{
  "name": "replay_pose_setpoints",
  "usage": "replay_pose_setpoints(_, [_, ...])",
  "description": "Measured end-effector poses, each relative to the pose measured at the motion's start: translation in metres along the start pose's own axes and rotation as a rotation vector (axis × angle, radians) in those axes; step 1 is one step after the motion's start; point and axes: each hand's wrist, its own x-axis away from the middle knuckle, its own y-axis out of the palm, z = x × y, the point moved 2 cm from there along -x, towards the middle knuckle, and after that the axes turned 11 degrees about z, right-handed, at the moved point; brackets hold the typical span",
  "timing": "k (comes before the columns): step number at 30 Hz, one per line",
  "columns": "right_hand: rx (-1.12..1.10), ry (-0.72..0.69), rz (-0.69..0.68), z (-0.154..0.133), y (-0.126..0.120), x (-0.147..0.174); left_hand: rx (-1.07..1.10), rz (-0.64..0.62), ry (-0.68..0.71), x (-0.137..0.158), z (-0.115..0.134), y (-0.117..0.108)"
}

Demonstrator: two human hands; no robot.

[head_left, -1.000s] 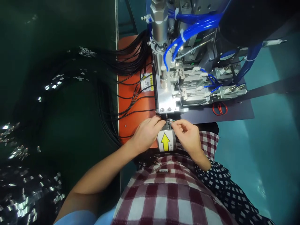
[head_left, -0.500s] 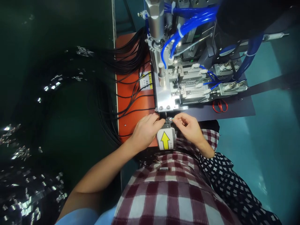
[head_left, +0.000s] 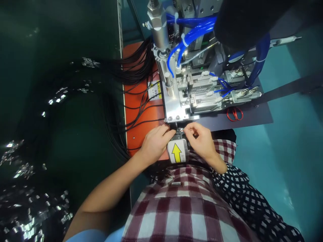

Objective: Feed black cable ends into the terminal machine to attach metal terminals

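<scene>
"Just in front of the machine, where's the tiny part?"

"Over the black fixture, between both hands' fingertips. The right hand pinches its near end, thumb and finger drawn narrow."

"And the left hand?"

"Fingertips at the fixture's other side; whether they grip anything, I can't tell."

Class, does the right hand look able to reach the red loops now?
Probably yes: nothing visible blocks the right hand from the red loops on the dark plate, though its fingertips seem to pinch a small part.
</scene>
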Motion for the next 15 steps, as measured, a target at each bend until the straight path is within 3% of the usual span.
replay_pose_setpoints(2, [-0.006, 0.029, -0.015, 0.002, 0.001, -0.002, 0.002, 0.014, 0.001, 0.000, 0.000, 0.000])
replay_pose_setpoints(5, [-0.190, 0.270, -0.086, 0.015, 0.006, -0.006, 0.029, 0.009, -0.008, 0.000, 0.000, 0.000])
replay_pose_setpoints(7, [-0.281, 0.353, -0.067, 0.023, 0.007, -0.008, 0.049, 0.005, -0.012, 0.000, 0.000, 0.000])
replay_pose_setpoints(15, [-0.268, 0.275, -0.105, 0.010, 0.008, -0.005, 0.058, 0.016, -0.015, 0.000, 0.000, 0.001])
